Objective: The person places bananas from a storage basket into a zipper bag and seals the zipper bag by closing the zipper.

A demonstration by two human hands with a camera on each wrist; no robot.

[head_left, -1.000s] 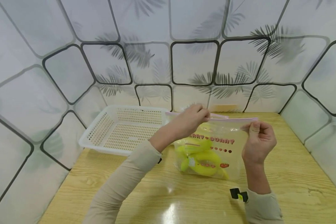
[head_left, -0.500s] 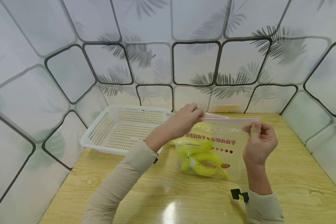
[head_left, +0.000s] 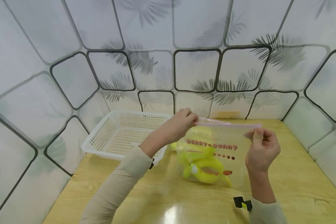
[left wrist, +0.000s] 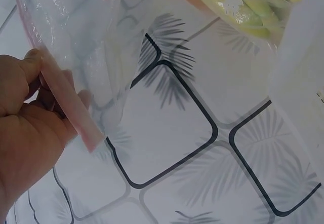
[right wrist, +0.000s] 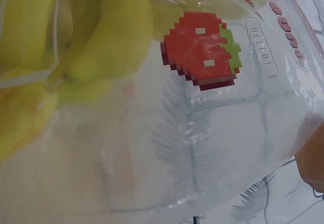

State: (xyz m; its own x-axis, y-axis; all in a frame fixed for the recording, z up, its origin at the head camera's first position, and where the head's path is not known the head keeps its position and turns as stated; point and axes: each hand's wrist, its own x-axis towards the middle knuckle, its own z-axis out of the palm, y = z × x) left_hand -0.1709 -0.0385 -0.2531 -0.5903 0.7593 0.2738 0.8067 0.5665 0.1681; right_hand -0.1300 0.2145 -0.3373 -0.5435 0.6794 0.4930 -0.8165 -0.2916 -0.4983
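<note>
A clear zip bag with red "Berry Bunny" print and a pink zip strip stands upright on the table, with yellow bananas inside. My left hand pinches the strip near its left end; in the left wrist view, thumb and fingers of the left hand hold the pink strip. At the top right corner, my right hand pinches the bag's edge between thumb and fingers. The right wrist view looks through the plastic at the bananas and a printed strawberry.
To the left stands a white perforated plastic basket, partly behind my left forearm. Another pink-edged plastic bag shows behind the first. The wooden table meets patterned walls at the back and sides.
My left hand has slid left along the strip, away from the right hand. The right hand keeps its grip at the corner. The head view has tilted up slightly.
</note>
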